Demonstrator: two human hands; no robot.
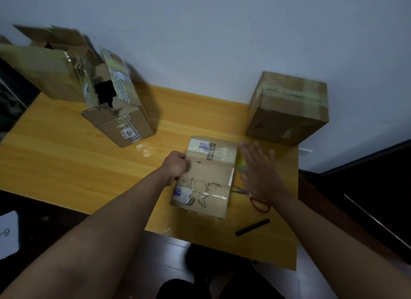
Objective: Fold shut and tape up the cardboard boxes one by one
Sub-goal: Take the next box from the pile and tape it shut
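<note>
Scissors (255, 198): blades partly hidden under the right hand (259, 172), only the red handles were clear. A yellow-green object behind that hand was too blurred to identify. Far-left big box (44, 69) was cut off by the frame edge, flaps up, interior dark. Open box (117, 111) beside it had its flaps up too, contents not visible. Flat printed box (206, 178) lay closed at counter (66, 156) centre, clear tape across it. Left hand (176, 165) gripped its left edge. Right hand was released, fingers straight, just beside its right edge. Taped box (287, 109) sat shut far right. Black marker (252, 227) lay near the front edge.
</note>
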